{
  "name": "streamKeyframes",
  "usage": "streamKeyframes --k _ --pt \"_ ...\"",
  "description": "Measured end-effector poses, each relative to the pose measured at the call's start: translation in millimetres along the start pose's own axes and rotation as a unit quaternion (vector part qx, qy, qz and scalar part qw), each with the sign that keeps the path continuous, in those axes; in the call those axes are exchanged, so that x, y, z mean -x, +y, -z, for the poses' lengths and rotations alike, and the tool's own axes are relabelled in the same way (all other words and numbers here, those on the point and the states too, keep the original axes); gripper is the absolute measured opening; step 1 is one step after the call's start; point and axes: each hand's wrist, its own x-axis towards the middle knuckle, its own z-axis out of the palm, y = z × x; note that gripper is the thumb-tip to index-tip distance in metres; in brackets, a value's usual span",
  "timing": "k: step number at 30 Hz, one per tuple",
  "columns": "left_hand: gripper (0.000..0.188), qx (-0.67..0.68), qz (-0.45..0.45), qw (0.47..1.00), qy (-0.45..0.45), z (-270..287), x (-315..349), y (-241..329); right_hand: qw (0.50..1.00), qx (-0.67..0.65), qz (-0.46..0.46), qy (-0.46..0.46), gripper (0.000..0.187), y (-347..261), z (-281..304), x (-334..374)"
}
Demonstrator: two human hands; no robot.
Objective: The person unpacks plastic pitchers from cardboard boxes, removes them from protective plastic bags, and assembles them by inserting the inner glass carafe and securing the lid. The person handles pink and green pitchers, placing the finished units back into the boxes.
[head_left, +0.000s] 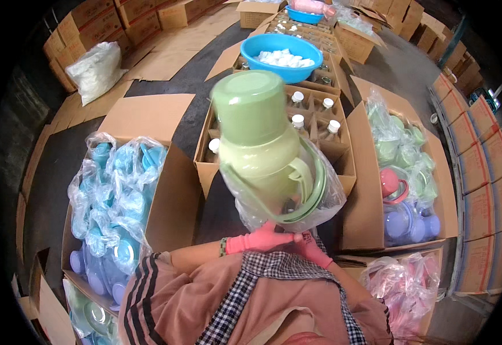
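Note:
A green thermos flask (pixel 257 155) with a darker green cup lid stands upright in front of me, its handle toward the right. A clear plastic bag (pixel 328 198) is around its lower part, and a green carrying loop hangs about the body. At the bag's near lower edge, my left hand (pixel 258 238), in a pink glove, has its fingers closed on the plastic. My right hand (pixel 313 250), also pink-gloved, is closed at the same edge, close beside the left. The flask's base and some fingertips are hidden.
Behind the flask is a divided carton (pixel 347 172) of white-capped bottles, with a blue basin (pixel 251 49) of white pieces beyond. An open carton (pixel 173 184) of blue bagged flasks stands left; another carton (pixel 360 201), with green and purple ones, stands right. Pink bagged items (pixel 403 293) lie nearer.

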Motion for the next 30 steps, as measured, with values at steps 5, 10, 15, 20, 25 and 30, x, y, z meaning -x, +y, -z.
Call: streamKeyframes --k 5,10,15,20,25,30 --pt "0.070 -0.155 -0.083 0.984 0.035 -5 -32 42 0.989 0.127 0.039 -0.063 0.044 -24 22 -1" --pt "0.070 -0.252 0.003 0.968 0.002 -14 -47 55 0.977 0.179 0.117 0.002 0.057 -5 12 -2" --pt "0.067 -0.332 -0.063 0.940 -0.038 -8 -46 68 0.952 0.273 0.139 0.029 0.048 56 -22 3" --pt "0.070 -0.344 -0.193 0.917 -0.061 -3 -22 65 0.997 -0.064 -0.013 -0.046 0.042 52 -17 21" --pt "0.076 -0.199 0.034 0.970 -0.136 1 -24 55 0.994 0.099 0.025 -0.034 0.043 7 -9 14" --pt "0.062 -0.188 -0.019 0.974 -0.127 -15 -35 41 0.991 0.129 0.027 -0.039 0.046 -6 -3 10"
